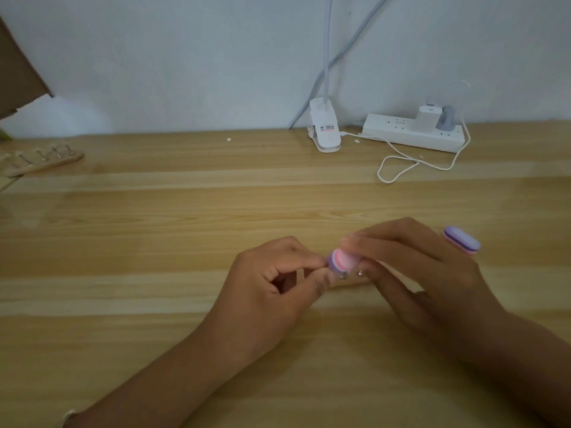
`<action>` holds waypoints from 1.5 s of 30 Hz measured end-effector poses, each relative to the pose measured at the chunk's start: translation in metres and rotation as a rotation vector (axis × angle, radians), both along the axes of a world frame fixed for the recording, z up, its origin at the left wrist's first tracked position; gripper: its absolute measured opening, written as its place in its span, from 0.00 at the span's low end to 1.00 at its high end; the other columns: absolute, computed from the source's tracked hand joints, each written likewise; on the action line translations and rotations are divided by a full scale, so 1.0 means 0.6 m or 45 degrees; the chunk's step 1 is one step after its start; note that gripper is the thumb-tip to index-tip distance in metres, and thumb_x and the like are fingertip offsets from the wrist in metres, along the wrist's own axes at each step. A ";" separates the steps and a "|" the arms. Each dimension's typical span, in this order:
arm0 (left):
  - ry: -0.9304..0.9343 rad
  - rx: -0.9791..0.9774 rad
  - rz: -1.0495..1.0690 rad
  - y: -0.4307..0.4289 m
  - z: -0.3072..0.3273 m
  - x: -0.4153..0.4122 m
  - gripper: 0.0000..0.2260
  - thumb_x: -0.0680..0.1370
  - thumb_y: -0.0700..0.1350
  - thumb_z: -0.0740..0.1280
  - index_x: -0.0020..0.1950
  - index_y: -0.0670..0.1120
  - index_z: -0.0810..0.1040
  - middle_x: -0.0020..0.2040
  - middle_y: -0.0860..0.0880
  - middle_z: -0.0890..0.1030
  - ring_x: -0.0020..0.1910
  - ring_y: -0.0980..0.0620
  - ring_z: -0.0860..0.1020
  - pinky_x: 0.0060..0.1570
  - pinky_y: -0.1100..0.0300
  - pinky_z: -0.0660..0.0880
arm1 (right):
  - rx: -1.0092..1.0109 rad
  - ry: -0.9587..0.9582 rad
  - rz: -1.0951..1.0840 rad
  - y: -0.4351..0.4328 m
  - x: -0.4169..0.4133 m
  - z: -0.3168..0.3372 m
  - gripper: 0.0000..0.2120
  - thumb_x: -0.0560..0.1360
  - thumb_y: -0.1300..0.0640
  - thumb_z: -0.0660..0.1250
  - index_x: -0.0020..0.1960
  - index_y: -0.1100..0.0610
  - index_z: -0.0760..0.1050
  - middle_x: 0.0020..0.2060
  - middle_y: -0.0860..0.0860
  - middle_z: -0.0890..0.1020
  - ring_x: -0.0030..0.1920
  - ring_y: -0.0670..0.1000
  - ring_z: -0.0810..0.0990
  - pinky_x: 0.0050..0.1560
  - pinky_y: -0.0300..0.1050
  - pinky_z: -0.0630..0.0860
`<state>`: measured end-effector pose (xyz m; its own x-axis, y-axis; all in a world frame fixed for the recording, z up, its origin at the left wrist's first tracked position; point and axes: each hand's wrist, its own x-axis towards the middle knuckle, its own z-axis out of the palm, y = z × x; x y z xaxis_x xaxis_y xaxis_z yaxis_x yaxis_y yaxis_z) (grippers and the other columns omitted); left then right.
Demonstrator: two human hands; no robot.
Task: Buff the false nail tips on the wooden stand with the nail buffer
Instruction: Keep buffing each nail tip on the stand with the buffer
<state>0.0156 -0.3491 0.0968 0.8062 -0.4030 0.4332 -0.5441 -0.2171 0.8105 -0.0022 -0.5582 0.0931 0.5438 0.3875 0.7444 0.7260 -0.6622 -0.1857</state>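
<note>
My right hand (411, 261) clamps the nail buffer (342, 260) over the wooden stand (349, 282), which my left hand (278, 282) pinches from 9 o'clock; I judge short, light strokes with the stand held firm serve best.

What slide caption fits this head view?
Right hand holds a pink nail buffer on the wooden stand, gripped by the left hand; spare buffer beside.

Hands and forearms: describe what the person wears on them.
The left hand and right hand are bare: no gloves, no rings visible. No sleeves reach the forearms in view. A thin pale band shows on the left forearm at the bottom edge.
</note>
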 end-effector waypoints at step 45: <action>0.616 -0.246 -0.238 0.010 0.015 0.003 0.10 0.78 0.43 0.67 0.38 0.48 0.85 0.31 0.53 0.77 0.19 0.57 0.63 0.21 0.69 0.60 | 0.076 0.020 -0.061 0.002 -0.004 0.007 0.07 0.77 0.62 0.64 0.53 0.58 0.79 0.46 0.51 0.81 0.49 0.43 0.76 0.59 0.25 0.63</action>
<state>0.0173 -0.3432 0.1061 0.8541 -0.5079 0.1117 -0.1150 0.0249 0.9931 -0.0047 -0.5568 0.0974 0.5726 0.3158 0.7566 0.6904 -0.6835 -0.2372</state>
